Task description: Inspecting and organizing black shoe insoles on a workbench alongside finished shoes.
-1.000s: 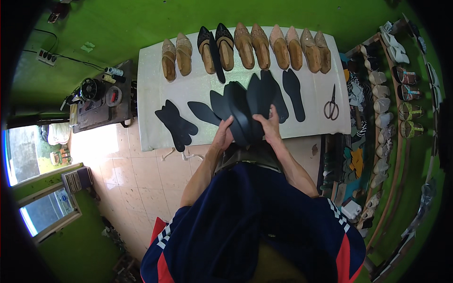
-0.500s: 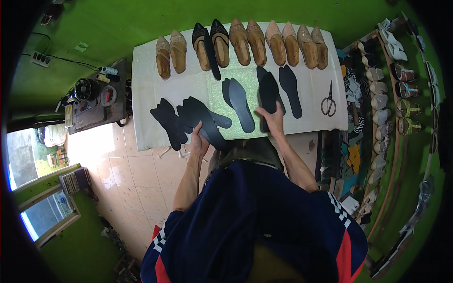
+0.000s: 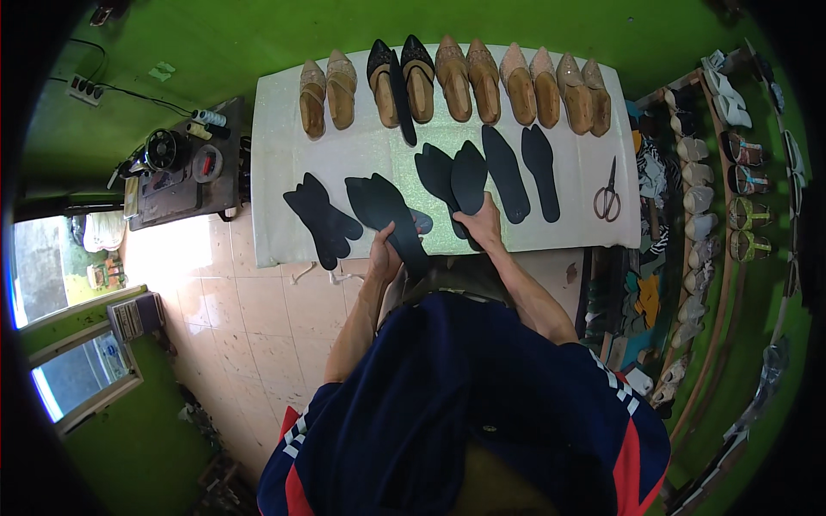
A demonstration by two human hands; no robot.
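Note:
Near the table's front edge, my left hand [image 3: 385, 251] is closed round the lower part of some black shoe insoles [image 3: 383, 205], which overlap and fan apart at the top. My right hand [image 3: 482, 225] grips another black insole [image 3: 469, 176] near its narrow end, thumb on the left side. That insole partly overlaps a dark insole pair [image 3: 437, 172] on the table. Right of it lie two single black insoles, one wider [image 3: 505, 176] and one slimmer [image 3: 540, 172]. At far left, a spread group of black insoles [image 3: 323, 219] rests flat.
Along the back of the white-covered table [image 3: 275, 155] stand several pairs of pointed slip-on shoes [image 3: 456, 77]; a dark strip [image 3: 402, 107] leans between the black shoes [image 3: 417, 73]. Scissors [image 3: 607, 198] lie at right. Shoe racks [image 3: 697, 198] line the right wall; a dark side table [image 3: 185, 185] stands left.
My right hand has moved left, carrying one insole off another and over the neighbouring pair. My left hand keeps its insoles, shifted slightly right in the picture; the whole view has shifted too.

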